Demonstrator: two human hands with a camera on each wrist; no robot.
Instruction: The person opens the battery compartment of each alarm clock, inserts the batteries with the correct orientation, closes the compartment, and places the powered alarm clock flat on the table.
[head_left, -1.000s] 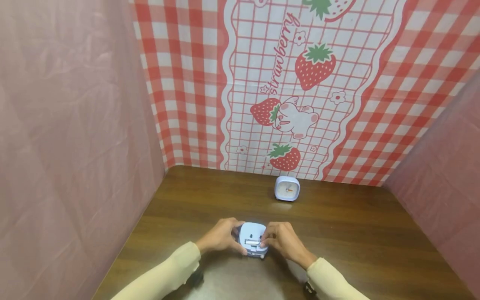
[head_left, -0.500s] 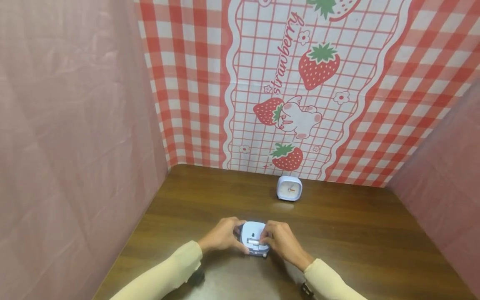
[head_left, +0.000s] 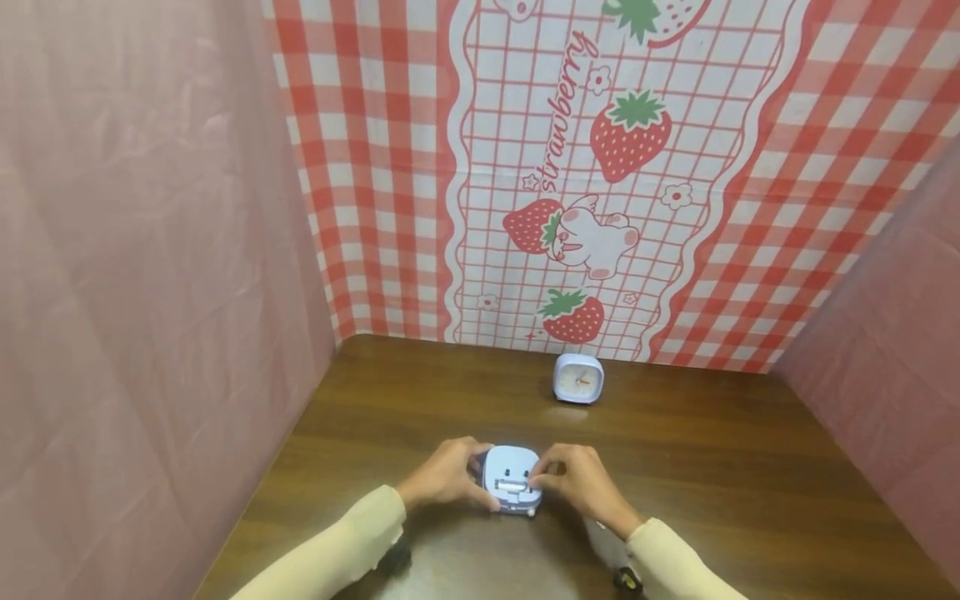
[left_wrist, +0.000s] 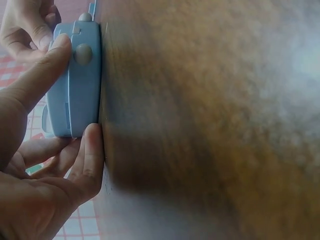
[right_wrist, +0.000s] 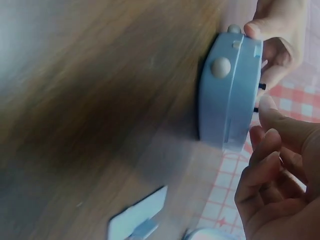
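Observation:
A light blue alarm clock (head_left: 513,456) lies on the table with its back upward, two round feet (left_wrist: 83,54) on its near side. A battery (head_left: 512,486) shows in the slot in its back, beside small black knobs (right_wrist: 262,86). My left hand (head_left: 450,475) grips the clock's left side, thumb at the near edge and fingers around the far side. At the battery's right end, my right hand (head_left: 581,482) has its thumb and index fingertips close together, pinching there. Its other fingers curl beside the clock in the right wrist view.
A second pale alarm clock (head_left: 578,379) stands upright at the back, facing me. A flat pale piece with a small tab (right_wrist: 139,214) lies on the wooden table (head_left: 720,475) beside the right hand. A strawberry-print cloth (head_left: 405,208) hangs behind, with pink curtains (head_left: 150,250) at both sides.
My right hand moved in over the clock's right knob, then back to the right, so both knobs show again. The left hand keeps its grip and the clock stays almost in place.

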